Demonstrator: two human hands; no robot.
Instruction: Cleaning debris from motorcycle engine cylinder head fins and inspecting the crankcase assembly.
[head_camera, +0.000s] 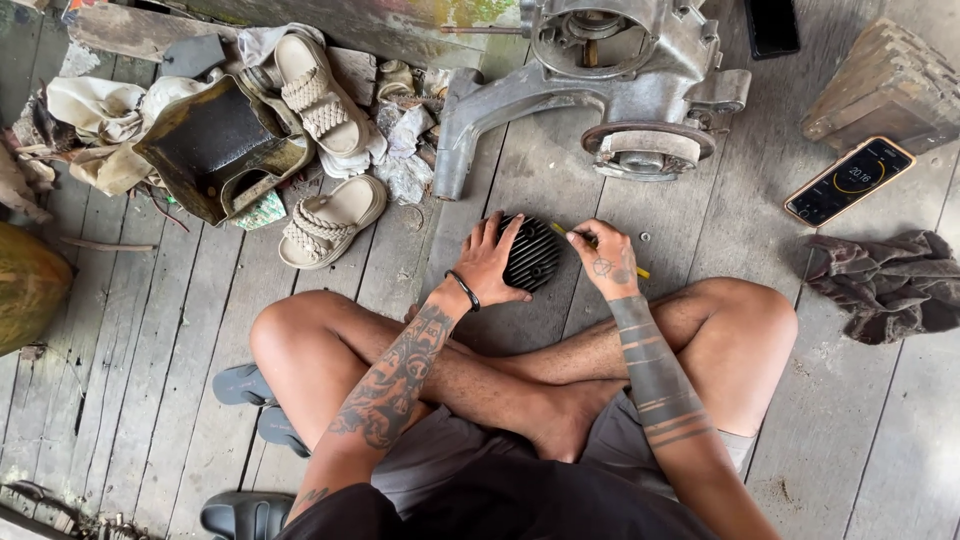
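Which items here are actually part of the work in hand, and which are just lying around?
In use:
- finned black cover, pressed down by left hand
- yellow tool, held in right hand

Lying about:
- engine casing
- sandals
- phone
- rag
- black metal housing
- wooden block

We see 1 black finned round cover (532, 252) lying flat on the plank floor, 1 slim yellow-handled tool (598, 245) touching its edge.

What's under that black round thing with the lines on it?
The black ribbed round metal cover lies on the grey wooden plank floor. The left hand covers its left edge; anything beneath stays hidden.
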